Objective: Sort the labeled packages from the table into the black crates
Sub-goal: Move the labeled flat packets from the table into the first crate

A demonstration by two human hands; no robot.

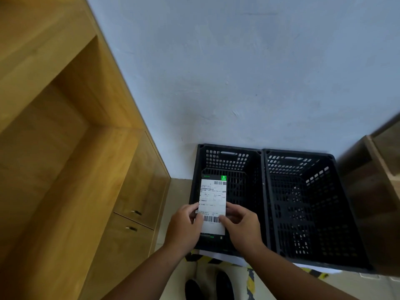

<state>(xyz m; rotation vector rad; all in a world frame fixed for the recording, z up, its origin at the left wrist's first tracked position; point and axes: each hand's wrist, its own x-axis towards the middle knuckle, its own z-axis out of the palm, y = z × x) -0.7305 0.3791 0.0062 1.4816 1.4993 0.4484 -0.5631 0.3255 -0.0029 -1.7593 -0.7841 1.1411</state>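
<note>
Now pinching the package (213,207) by its lower end with left hand (184,226) and right hand (242,228), holding it over the left crate (227,160); likely risking a wrong sort by releasing before reading the label (213,191).

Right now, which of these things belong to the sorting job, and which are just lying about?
Job:
- package, held by left hand and right hand over the left crate
- right crate

Just there:
- wooden cabinet
- wooden shelf at right
- striped floor tape
- shoes
</note>
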